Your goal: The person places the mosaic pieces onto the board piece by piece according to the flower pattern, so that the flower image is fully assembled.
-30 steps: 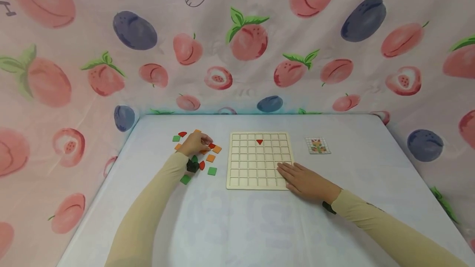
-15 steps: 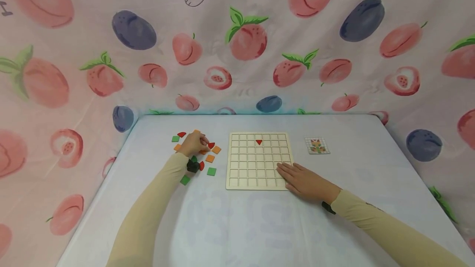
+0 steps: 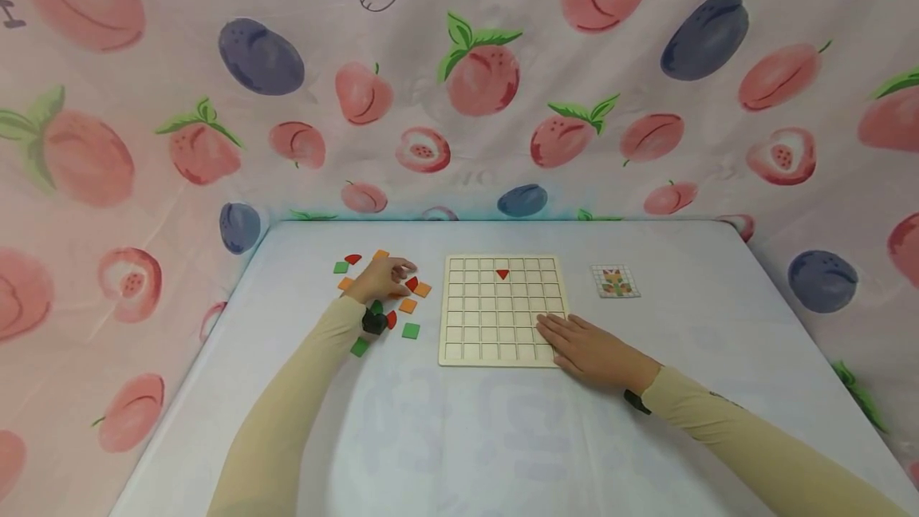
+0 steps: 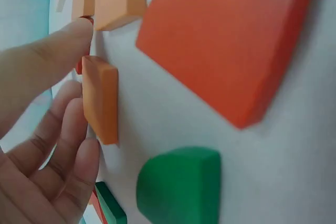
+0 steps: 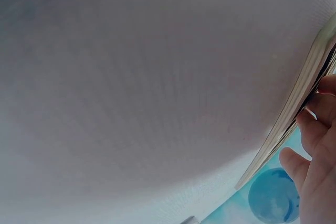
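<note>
One red triangle sits in the wooden grid board, in the upper row area; every other cell I can see is bare. My left hand is over the scatter of orange, red and green foam tiles left of the board. Over the last second its fingers have spread a little, reaching toward a red piece, so I judge the pick is not yet made. In the wrist view the fingers lie loosely apart, touching an orange square tile on edge without gripping it. My right hand has stayed flat, fingers straight, pressing the board's near right corner. The pattern card lies beyond, to the right.
</note>
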`<action>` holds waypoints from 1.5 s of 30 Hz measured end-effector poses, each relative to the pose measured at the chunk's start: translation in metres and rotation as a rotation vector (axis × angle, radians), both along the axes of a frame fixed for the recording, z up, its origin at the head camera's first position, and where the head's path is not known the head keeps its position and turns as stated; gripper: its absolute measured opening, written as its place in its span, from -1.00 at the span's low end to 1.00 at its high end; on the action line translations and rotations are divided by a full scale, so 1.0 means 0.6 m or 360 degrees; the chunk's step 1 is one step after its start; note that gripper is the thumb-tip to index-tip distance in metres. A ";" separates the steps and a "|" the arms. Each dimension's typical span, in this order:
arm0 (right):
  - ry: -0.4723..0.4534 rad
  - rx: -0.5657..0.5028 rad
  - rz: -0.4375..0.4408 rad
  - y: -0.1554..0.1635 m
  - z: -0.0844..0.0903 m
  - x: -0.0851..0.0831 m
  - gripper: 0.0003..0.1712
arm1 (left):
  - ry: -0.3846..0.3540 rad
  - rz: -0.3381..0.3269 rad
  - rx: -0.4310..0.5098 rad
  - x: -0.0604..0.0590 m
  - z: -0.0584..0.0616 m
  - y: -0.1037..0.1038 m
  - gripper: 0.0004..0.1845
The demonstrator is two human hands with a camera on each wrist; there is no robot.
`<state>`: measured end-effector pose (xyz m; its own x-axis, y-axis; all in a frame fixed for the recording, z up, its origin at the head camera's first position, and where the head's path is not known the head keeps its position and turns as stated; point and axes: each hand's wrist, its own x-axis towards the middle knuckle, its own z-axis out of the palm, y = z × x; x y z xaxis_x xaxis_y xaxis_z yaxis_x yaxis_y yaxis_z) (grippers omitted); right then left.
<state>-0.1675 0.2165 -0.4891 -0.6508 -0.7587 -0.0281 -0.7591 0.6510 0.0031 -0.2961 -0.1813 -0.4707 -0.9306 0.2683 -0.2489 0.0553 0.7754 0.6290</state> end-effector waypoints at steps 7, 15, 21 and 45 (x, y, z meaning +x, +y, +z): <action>-0.0006 0.0006 0.0003 -0.003 -0.001 0.001 -0.36 | 0.0001 0.0000 0.0067 -0.002 -0.005 -0.001 -0.65; -0.0036 0.0041 -0.0013 -0.006 0.005 0.003 -0.36 | 0.0053 -0.0052 0.0076 -0.004 -0.007 -0.008 -0.74; -0.0040 0.0038 -0.0019 -0.007 0.007 0.003 -0.36 | 0.0045 -0.0076 0.0073 -0.014 -0.015 -0.016 -0.75; -0.0053 0.0040 -0.0036 -0.006 0.005 -0.001 -0.35 | 0.0060 -0.0047 0.0002 -0.008 -0.012 -0.002 -0.66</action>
